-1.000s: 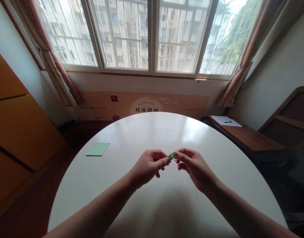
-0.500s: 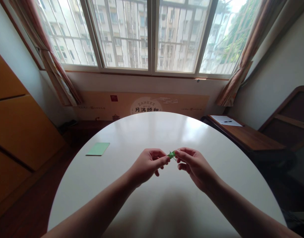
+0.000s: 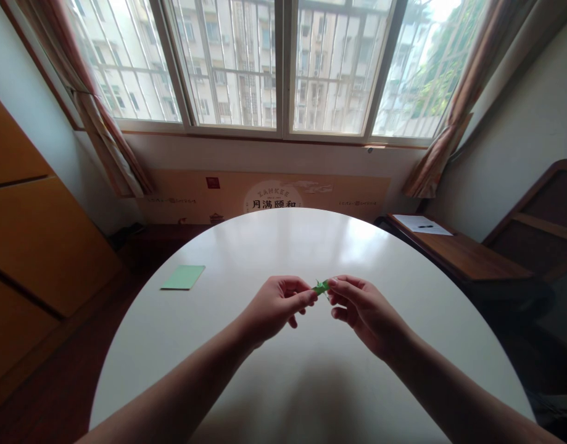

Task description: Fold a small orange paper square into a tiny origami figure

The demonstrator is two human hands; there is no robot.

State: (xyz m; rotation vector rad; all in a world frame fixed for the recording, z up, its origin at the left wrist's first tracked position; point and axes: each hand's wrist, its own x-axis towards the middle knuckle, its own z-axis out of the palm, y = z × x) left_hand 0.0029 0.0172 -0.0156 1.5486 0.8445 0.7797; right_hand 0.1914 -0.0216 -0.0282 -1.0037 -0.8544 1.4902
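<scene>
A tiny piece of folded green paper (image 3: 321,286) is pinched between both hands above the round white table (image 3: 246,246). My left hand (image 3: 276,306) grips its left end with thumb and forefinger, the other fingers curled under. On the other end my right hand (image 3: 360,311) pinches in the same way. Most of the paper is hidden by the fingertips.
A flat green sheet of paper (image 3: 183,277) lies at the table's left edge. A dark wooden side table with a white sheet and a pen (image 3: 422,225) stands at the right. A wooden cabinet (image 3: 28,234) fills the left; a window is beyond the table.
Both hands have shifted very slightly upward with the green paper still pinched between them; the paper now shows a little more between the fingertips.
</scene>
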